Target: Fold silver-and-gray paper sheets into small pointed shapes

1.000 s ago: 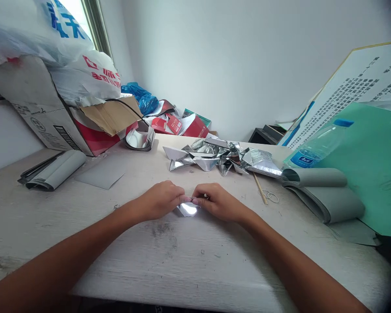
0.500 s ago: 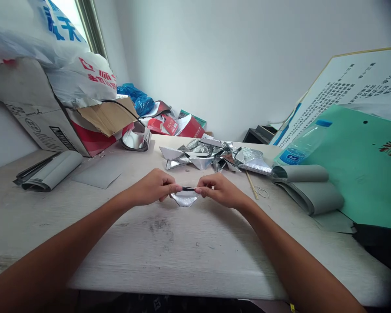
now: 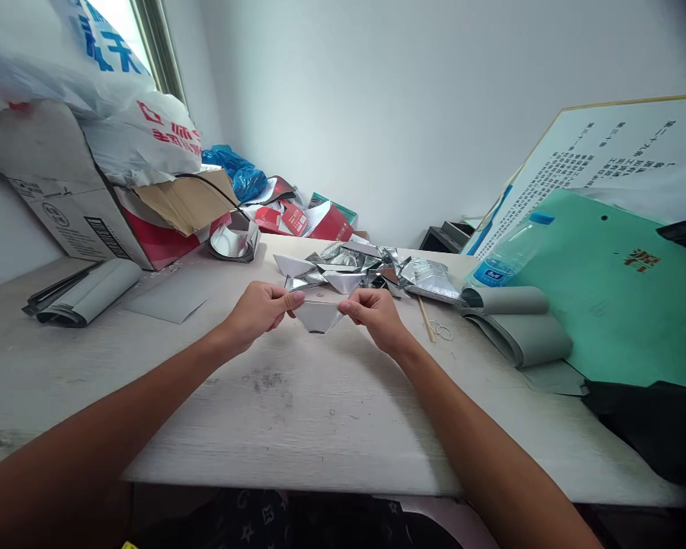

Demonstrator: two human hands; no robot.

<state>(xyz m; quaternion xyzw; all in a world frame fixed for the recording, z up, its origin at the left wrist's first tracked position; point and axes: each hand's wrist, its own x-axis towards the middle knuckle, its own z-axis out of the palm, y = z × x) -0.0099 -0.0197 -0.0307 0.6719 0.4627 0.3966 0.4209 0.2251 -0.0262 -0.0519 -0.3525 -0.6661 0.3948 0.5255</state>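
Observation:
Between my two hands is a small folded piece of silver foil paper, wide along its upper edge and narrowing toward the bottom. My left hand pinches its left corner with thumb and fingers, while my right hand pinches the right corner. The piece is held up over the tabletop. Just beyond it lies a pile of folded silver foil pieces, with a larger flat foil bundle at its right end.
Rolled grey sheets and a plastic bottle lie right, against a green folder. A wooden stick is near my right hand. At left are a grey roll, a flat sheet and a cardboard box.
Both hands have raised the foil piece slightly and tilted it, so a pale flat face shows instead of the shiny side and dark opening. The camera view has shifted a little.

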